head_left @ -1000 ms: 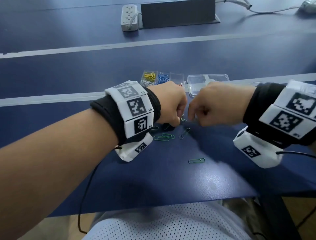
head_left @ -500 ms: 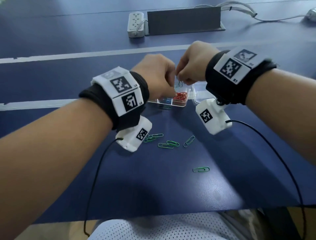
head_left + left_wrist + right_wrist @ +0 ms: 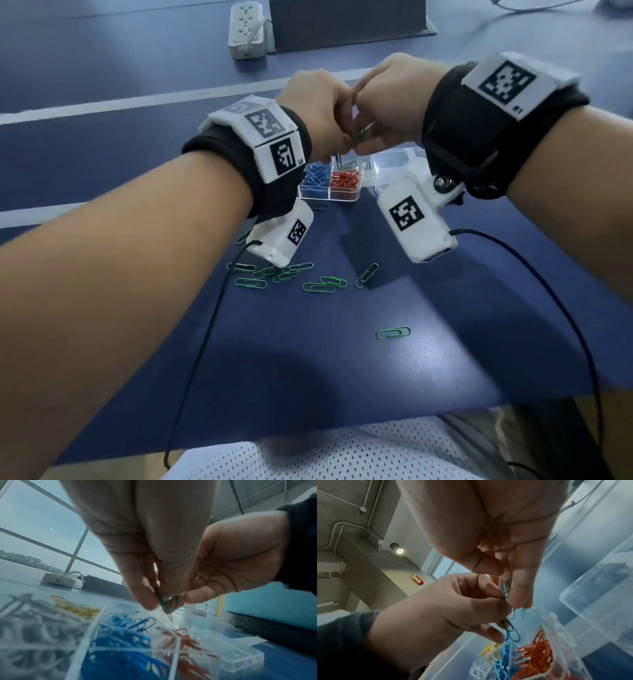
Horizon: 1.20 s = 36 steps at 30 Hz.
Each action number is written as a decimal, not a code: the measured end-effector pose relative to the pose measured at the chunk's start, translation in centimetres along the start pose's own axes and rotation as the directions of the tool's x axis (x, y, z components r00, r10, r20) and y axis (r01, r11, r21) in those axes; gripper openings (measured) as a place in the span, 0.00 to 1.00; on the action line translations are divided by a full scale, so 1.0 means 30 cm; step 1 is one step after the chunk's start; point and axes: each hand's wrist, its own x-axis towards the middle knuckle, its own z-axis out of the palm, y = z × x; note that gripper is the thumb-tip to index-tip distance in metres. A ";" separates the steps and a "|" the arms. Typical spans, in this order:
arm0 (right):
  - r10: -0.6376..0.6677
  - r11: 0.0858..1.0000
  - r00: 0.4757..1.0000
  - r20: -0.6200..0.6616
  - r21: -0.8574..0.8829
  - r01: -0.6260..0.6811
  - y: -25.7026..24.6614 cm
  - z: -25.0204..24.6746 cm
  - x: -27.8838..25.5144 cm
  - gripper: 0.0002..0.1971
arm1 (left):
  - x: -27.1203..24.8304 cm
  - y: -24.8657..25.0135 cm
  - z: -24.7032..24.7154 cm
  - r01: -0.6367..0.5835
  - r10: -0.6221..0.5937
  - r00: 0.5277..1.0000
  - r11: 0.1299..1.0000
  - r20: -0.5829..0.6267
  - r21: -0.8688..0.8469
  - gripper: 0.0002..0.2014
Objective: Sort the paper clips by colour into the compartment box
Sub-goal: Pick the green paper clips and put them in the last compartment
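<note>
My left hand [image 3: 344, 144] and right hand [image 3: 368, 142] meet knuckle to knuckle just above the clear compartment box [image 3: 358, 197]. Both pinch the same small bunch of green paper clips [image 3: 363, 132]. In the left wrist view my left hand [image 3: 163, 602] holds green clips [image 3: 165, 607] that point down over the box. In the right wrist view my right hand [image 3: 506, 588] pinches the upper green clips [image 3: 506, 592]. The box holds blue clips [image 3: 315, 178], red clips [image 3: 346, 180], yellow clips [image 3: 75, 608] and grey clips [image 3: 25, 628] in separate compartments.
Several loose green clips [image 3: 318, 284] lie on the blue table in front of the box, and one single clip [image 3: 393, 332] lies nearer me. The box's clear lid [image 3: 394, 168] lies open to the right. A power strip [image 3: 245, 31] sits at the back.
Both hands rose from the loose clips on the table, carrying green clips, and moved back over the box. They now sit closer together above the red and blue compartments.
</note>
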 end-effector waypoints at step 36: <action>-0.116 0.419 0.976 0.186 -0.882 0.218 0.028 0.022 0.025 0.20 | -0.221 -0.176 -0.118 0.029 -0.064 0.990 0.965 0.127 0.261 0.04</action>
